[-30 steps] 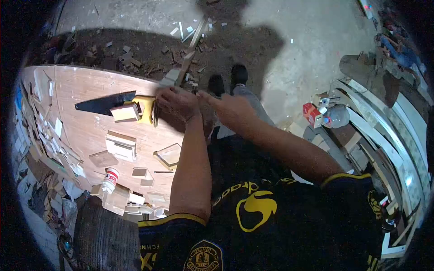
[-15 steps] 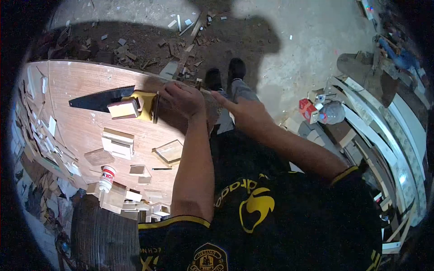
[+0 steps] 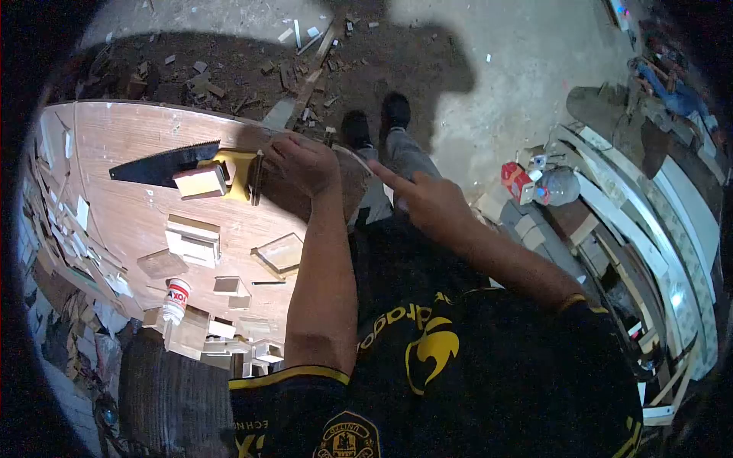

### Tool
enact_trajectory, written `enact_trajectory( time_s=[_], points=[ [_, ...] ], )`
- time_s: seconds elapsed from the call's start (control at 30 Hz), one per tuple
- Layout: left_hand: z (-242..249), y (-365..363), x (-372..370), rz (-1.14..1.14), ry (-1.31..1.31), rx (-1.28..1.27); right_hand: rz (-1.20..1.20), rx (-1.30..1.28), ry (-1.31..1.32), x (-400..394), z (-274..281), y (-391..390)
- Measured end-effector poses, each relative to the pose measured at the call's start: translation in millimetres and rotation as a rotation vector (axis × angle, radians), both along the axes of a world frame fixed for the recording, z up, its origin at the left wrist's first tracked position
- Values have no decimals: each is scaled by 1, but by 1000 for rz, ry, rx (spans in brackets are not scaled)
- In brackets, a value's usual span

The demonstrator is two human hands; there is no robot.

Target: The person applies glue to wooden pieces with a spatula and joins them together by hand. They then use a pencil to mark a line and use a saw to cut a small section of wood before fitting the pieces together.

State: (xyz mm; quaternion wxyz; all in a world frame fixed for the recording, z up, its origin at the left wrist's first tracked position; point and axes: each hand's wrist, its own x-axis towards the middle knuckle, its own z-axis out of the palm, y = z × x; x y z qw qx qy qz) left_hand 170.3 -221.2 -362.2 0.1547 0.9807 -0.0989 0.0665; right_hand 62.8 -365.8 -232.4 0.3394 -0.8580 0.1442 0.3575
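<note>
Because our left hand (image 3: 305, 162) sits at the table (image 3: 114, 221) edge with its fingers curled, we judge a slip there to be the main risk: a small part pinched in it could drop to the floor. We cannot tell what, if anything, it grips. Our right hand (image 3: 435, 204), at 4 o'clock from it, extends its index finger and curls the rest; its grip is likewise unconfirmed. The pale strip (image 3: 356, 158) runs between the hands; pressure from that finger could skid it, or carry the finger onto an edge.

At 9 o'clock from our left hand lies the saw (image 3: 153, 166), teeth toward 12. A backward sweep of the wrist could meet the slats (image 3: 256, 179) beside its handle (image 3: 241, 174), or tip the block (image 3: 201, 183) against it. Our left forearm passes close to the frame (image 3: 281, 255) at 6 to 7 o'clock and could nudge it.

We note the following as unclear: the left fingertips lie in shadow; the right palm is hidden; the strip may be only the table's rim; the glue bottle (image 3: 176, 296), at 7 to 8 o'clock, shows part of its label; the outer scraps fade into the dark border.
</note>
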Motion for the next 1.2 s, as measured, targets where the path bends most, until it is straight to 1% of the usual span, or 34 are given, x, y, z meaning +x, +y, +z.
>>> enact_trajectory(
  time_s=[0.03,0.07,0.1,0.13,0.17,0.23,0.27,0.33,0.37,0.43,0.47,0.53,0.63,0.67,0.73,0.77,0.83,0.87,0.93,1.03,1.13,1.17,1.2],
  points=[
    [-1,-4,3,27,15,0,48,29,75,-1,4,-8],
    [-1,-5,3,28,17,-4,50,25,78,5,-6,-2],
    [-2,-6,3,23,7,-6,21,-14,-25,16,-26,7],
    [2,-5,3,12,1,3,-15,-44,-123,22,-34,15],
    [3,-5,6,10,-5,10,-17,-37,-129,22,-34,15],
    [18,-12,2,72,44,41,-30,-21,-29,15,-17,12],
    [12,-9,1,74,44,35,-27,-27,-29,9,-14,8],
    [2,-8,6,17,-49,29,-17,24,22,0,-17,2],
    [-2,-8,1,18,-43,22,-17,16,29,0,-25,5],
    [7,-6,4,24,37,-43,-59,-35,-181,18,-42,21],
    [6,-9,10,21,27,-45,-61,-37,-192,16,-38,15],
    [8,-8,3,49,16,-28,-20,0,25,4,-7,4],
    [3,-7,2,68,82,27,-32,8,-16,6,-17,2],
    [1,-8,0,71,82,25,-29,7,-16,10,-25,5],
    [-1,-3,2,40,48,16,-82,6,-129,26,-41,22],
    [-4,0,3,41,45,15,-81,6,-133,21,-36,19],
    [-10,-2,3,-16,-121,-19,-15,-13,-30,3,-17,7],
    [-12,0,3,-7,-124,-21,-7,-15,-33,7,-19,5],
    [-4,-2,2,11,9,28,21,-13,-25,20,-17,3],
    [-6,-1,3,-30,-69,14,15,-36,-59,23,-33,14],
    [-1,-4,3,-33,-68,-22,33,29,39,6,-11,-5],
    [1,-7,2,-26,-64,-26,39,25,43,11,-17,-2],
    [3,-6,1,-1,6,-29,38,-7,-17,20,-29,6]
  ],
)
